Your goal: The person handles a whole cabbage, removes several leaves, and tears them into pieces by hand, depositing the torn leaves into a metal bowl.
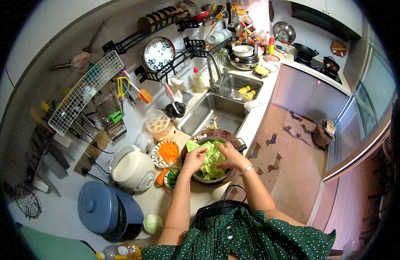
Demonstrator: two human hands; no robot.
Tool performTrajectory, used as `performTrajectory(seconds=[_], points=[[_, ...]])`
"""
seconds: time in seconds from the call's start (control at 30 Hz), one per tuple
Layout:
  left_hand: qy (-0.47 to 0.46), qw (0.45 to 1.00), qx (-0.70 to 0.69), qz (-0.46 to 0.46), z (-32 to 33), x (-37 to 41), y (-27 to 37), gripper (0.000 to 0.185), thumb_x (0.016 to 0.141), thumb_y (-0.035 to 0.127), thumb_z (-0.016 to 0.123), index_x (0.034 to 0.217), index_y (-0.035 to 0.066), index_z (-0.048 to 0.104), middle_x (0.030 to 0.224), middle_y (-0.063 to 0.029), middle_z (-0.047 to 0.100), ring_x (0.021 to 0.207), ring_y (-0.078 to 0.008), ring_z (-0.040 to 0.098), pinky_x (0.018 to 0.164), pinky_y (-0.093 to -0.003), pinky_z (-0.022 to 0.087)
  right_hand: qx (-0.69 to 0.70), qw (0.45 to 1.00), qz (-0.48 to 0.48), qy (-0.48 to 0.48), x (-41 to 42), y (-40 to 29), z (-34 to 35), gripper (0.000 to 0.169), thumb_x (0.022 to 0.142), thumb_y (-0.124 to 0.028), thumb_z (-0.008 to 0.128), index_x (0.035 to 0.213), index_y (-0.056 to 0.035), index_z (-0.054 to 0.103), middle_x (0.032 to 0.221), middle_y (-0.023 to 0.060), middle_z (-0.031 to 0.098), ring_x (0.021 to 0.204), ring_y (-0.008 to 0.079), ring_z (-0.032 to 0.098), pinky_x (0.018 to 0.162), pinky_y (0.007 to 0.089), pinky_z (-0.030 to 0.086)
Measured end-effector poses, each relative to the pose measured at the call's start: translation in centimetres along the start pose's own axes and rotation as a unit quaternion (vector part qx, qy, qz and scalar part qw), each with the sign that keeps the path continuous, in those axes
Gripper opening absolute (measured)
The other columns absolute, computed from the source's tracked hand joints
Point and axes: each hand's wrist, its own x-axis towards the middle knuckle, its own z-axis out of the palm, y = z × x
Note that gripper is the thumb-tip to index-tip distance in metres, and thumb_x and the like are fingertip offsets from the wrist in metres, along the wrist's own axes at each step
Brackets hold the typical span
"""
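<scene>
Pale green leaves [211, 161], lettuce or cabbage, fill a dark-rimmed basin [225, 177] on a round wooden chopping board [221, 132]. My left hand [194, 159] is over the basin's left side, fingers bent in against the leaves; whether it grips one is unclear. From the right, my right hand [233, 157] reaches over the heap with thumb and fingers spread apart, touching the leaves. A black-handled kitchen knife or similar tool [241, 148] shows beside the board's right edge. Left of the basin are a plate of carrot shreds [168, 152] and a bowl of chopped greens [172, 178].
A carrot piece [161, 177], a rice cooker [131, 169], a blue lidded container [105, 206] and a cabbage head [152, 224] stand to the left. Beyond the board is a steel sink [216, 112] with scraps. Wall racks [86, 92] and the counter edge [260, 117] flank the workspace.
</scene>
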Motion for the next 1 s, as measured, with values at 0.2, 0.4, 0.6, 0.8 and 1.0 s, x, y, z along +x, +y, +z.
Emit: performTrajectory(seconds=[0.2, 0.4, 0.6, 0.8, 1.0], points=[[0.057, 0.954, 0.272, -0.115, 1.2, -0.3, -2.4, 0.031, 0.078, 0.024, 0.065, 0.080, -0.007, 0.065, 0.080, -0.0243, 0.064, 0.076, -0.0380, 0.064, 0.068, -0.0448, 0.051, -0.219, 0.956, 0.152, -0.127, 0.0, -4.3, 4.8, 0.095, 0.060, -0.047, 0.080, 0.140, -0.0315, 0.031, 0.133, 0.0188, 0.040, 0.118, 0.0401, 0.043, 0.086, 0.0562, 0.042], [0.065, 0.965, 0.240, -0.083, 2.3, -0.5, -2.8, 0.025, 0.081, 0.020, 0.063, 0.087, -0.005, 0.064, 0.084, -0.0235, 0.064, 0.081, -0.0392, 0.062, 0.071, -0.0462, 0.051, -0.230, 0.960, 0.158, -0.037, 1.1, -3.1, 8.5, 0.057, 0.067, -0.021, 0.072, 0.120, -0.0295, 0.051, 0.125, 0.0167, 0.041, 0.118, 0.0389, 0.042, 0.081, 0.0608, 0.040], [0.134, 0.970, 0.200, -0.009, 0.2, -0.4, -0.9, 0.016, 0.081, 0.014, 0.061, 0.083, -0.002, 0.061, 0.078, -0.0226, 0.063, 0.075, -0.0397, 0.062, 0.065, -0.0482, 0.050, 0.061, 0.992, 0.055, -0.097, 1.2, -0.9, 2.5, 0.068, 0.061, -0.006, 0.071, 0.124, -0.0160, 0.048, 0.114, 0.0222, 0.043, 0.108, 0.0437, 0.045, 0.092, 0.0430, 0.042], [0.176, 0.950, 0.237, 0.100, -2.3, -0.3, 2.4, 0.015, 0.080, 0.013, 0.060, 0.083, -0.001, 0.059, 0.079, -0.0202, 0.062, 0.075, -0.0371, 0.061, 0.066, -0.0455, 0.050, 0.159, 0.986, 0.023, -0.046, 0.8, -1.5, -0.5, 0.071, 0.059, -0.009, 0.078, 0.122, -0.0041, 0.044, 0.116, 0.0186, 0.043, 0.109, 0.0360, 0.047, 0.092, 0.0390, 0.041], [0.214, 0.934, 0.254, 0.133, -3.0, 0.2, 3.0, 0.014, 0.078, 0.016, 0.062, 0.084, 0.003, 0.062, 0.077, -0.0161, 0.063, 0.071, -0.0364, 0.062, 0.063, -0.0448, 0.050, 0.132, 0.982, 0.030, -0.130, 0.7, -0.8, 0.7, 0.064, 0.061, -0.010, 0.074, 0.119, -0.0079, 0.047, 0.114, 0.0179, 0.045, 0.108, 0.0352, 0.048, 0.091, 0.0387, 0.042]])
